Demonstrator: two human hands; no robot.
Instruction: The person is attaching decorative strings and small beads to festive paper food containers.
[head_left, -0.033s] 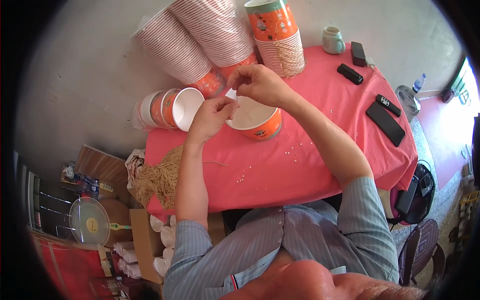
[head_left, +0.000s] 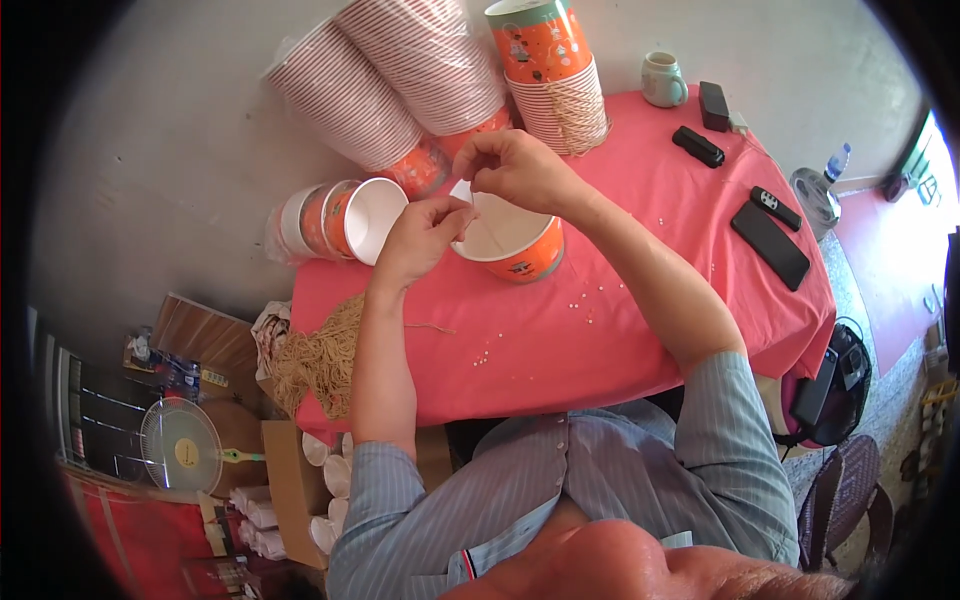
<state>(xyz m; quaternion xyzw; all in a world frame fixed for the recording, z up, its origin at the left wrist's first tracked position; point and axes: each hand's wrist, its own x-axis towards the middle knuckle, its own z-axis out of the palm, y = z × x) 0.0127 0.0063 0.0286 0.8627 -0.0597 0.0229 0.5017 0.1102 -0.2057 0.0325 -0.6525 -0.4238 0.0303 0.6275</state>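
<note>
An orange paper bucket [head_left: 530, 258] with a white inside stands upright on the pink-covered table in front of me. My left hand [head_left: 425, 232] is at its left rim, thumb and finger pinched together. Just above and beyond, my right hand [head_left: 515, 168] also pinches, over the bucket's far left rim. A thin cord [head_left: 474, 198] seems to run between the fingertips; their exact grip is too small to make out. Beside my left forearm lies a bundle of loose tan cords [head_left: 325, 355], hanging over the table's left edge.
Tall stacks of paper buckets [head_left: 350, 95] lean at the back; a shorter stack [head_left: 545, 100] has cords hanging on it. Bagged buckets [head_left: 325, 218] lie at left. Small white beads [head_left: 590, 295] dot the cloth. A mug [head_left: 663, 80] and black phone [head_left: 770, 245] are at right.
</note>
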